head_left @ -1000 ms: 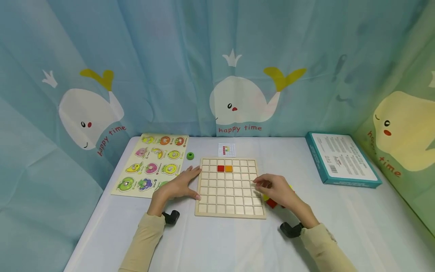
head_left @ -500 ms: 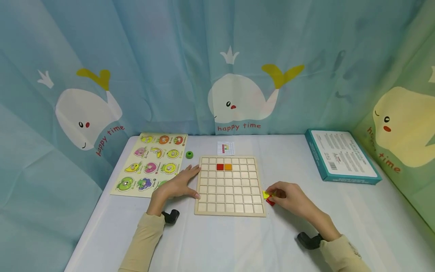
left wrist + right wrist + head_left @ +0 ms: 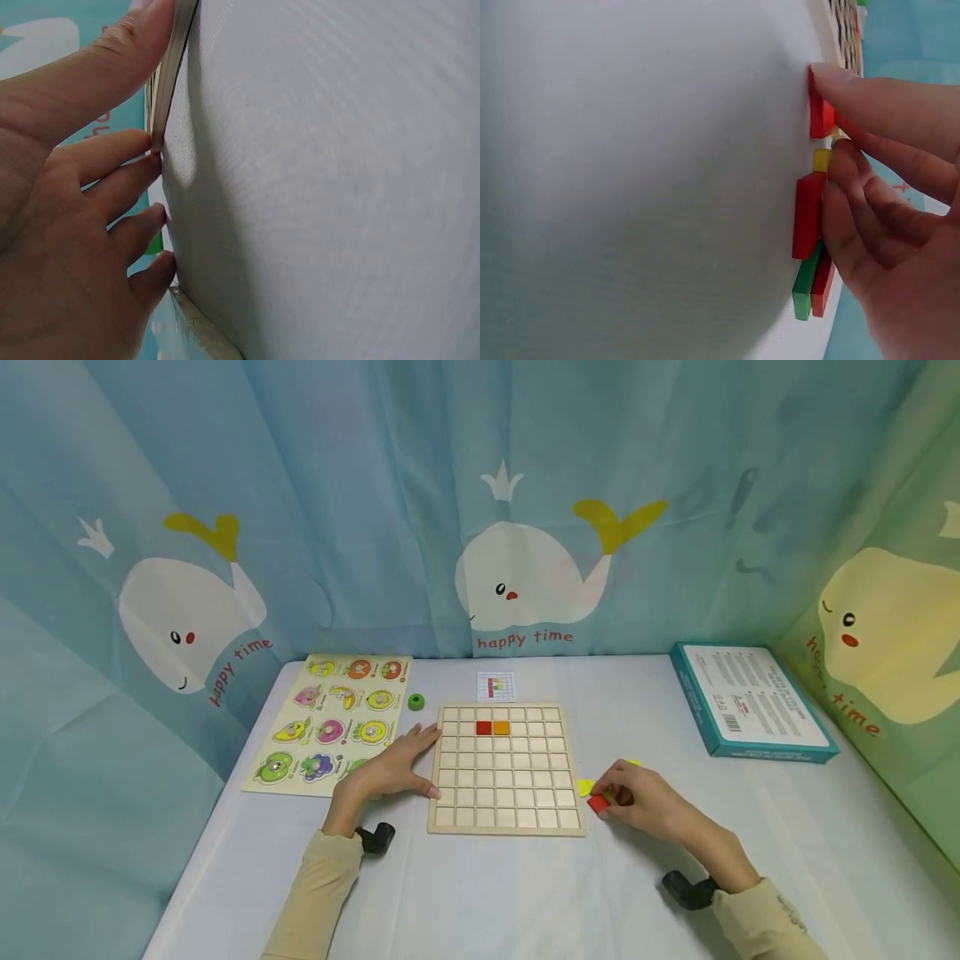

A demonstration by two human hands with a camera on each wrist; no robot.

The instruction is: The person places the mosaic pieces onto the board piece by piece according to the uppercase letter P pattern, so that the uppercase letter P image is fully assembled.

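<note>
A wooden grid board [image 3: 505,777] lies mid-table, with a red tile [image 3: 483,727] and an orange tile [image 3: 501,727] side by side in its second row. My left hand [image 3: 384,772] rests at the board's left edge, fingers extended and spread from the thumb. Beyond the right edge, my right hand [image 3: 647,800] pinches a red square tile [image 3: 816,112] between thumb and finger. A yellow tile [image 3: 586,787] lies close by. Under that hand, the right wrist view shows another red tile [image 3: 808,217] and a green tile [image 3: 805,287]; more tiles are partly hidden.
Behind the board lies a small pattern card [image 3: 497,687]. A fruit puzzle board [image 3: 352,706] lies at the left, with a green round piece [image 3: 416,702] beside it. At the back right is a teal box [image 3: 753,700]. Curtains [image 3: 420,510] enclose the table.
My right hand has moved from the board's right edge down and right to the loose tiles, and now pinches a red one. The left hand has stayed at the board's edge.
</note>
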